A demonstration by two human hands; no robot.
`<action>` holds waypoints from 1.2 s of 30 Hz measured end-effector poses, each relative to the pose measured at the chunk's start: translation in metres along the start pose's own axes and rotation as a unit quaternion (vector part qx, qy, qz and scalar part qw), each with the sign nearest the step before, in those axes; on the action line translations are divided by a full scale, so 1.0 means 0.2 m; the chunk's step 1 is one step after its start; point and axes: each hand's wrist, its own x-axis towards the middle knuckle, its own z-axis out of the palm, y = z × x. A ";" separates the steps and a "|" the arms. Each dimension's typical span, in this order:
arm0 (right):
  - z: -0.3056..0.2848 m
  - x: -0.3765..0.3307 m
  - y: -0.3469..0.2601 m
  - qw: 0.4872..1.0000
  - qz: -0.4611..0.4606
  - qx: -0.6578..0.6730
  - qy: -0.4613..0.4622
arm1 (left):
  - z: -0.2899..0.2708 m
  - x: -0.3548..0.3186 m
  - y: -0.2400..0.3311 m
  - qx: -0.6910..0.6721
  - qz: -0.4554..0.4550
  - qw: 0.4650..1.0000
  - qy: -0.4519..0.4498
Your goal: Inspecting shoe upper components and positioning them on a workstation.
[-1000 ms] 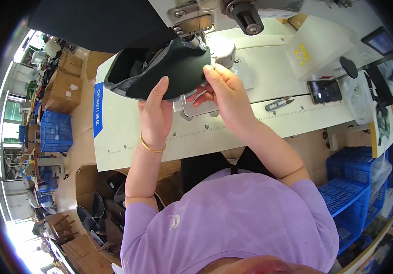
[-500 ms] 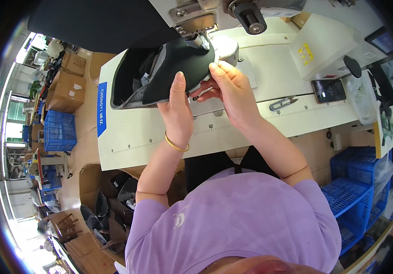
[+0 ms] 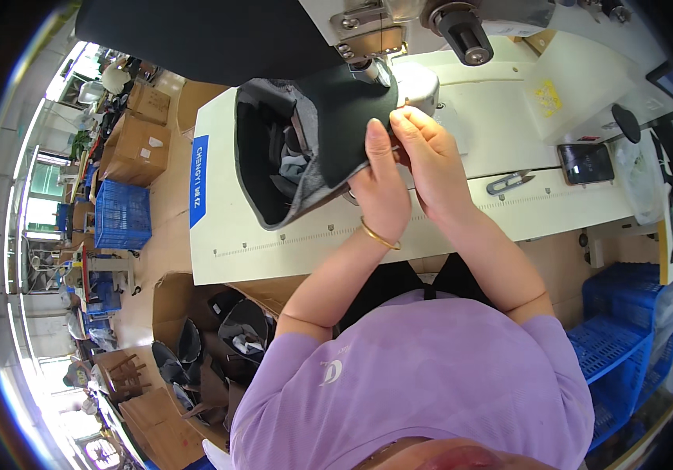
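A black cap-like fabric piece (image 3: pixel 348 113) with grey edging lies under the head of the sewing machine (image 3: pixel 368 73). Its hollow side faces left, with pale grey scraps or lining visible inside. My left hand (image 3: pixel 381 186) grips its near edge, thumb on top and fingers tucked out of sight below. Close beside it, my right hand (image 3: pixel 433 157) pinches the rim of the same piece between thumb and forefinger, just right of the presser foot. Where the needle meets the cloth is too small to make out.
Thread snips (image 3: pixel 510 183) and a phone (image 3: pixel 585 163) lie on the white machine table (image 3: pixel 274 258), right of my hands. A cardboard box (image 3: pixel 172 294) of similar dark pieces stands below left. Blue plastic crates (image 3: pixel 614 337) are at the lower right.
The cap-like piece has turned under the machine, and more of its hollow inside now shows. My left hand has come closer to my right. The whole view has shifted slightly.
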 end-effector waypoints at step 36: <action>0.01 -0.12 0.04 0.995 0.012 -0.083 -0.057 | -0.84 0.68 0.25 -0.017 -0.115 0.989 -0.087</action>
